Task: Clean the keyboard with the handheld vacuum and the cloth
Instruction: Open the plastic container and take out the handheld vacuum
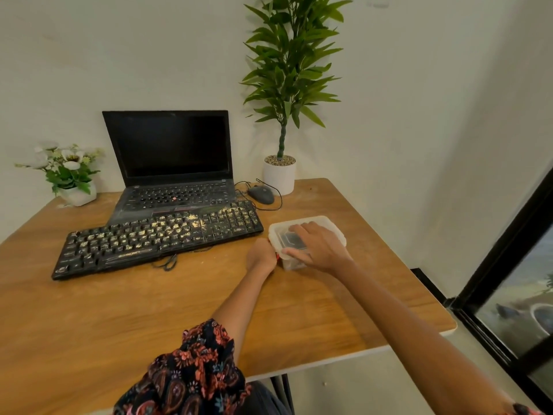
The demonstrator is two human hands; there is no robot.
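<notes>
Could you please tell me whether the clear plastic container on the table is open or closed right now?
Closed: the lid sits flat on the container, right hand resting on it.

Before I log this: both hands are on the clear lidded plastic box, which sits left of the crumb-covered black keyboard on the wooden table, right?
Not quite. In the head view the clear lidded plastic box sits right of the crumb-covered black keyboard, not left. The right hand lies on its lid, the left hand at its near side, on the wooden table.
</notes>
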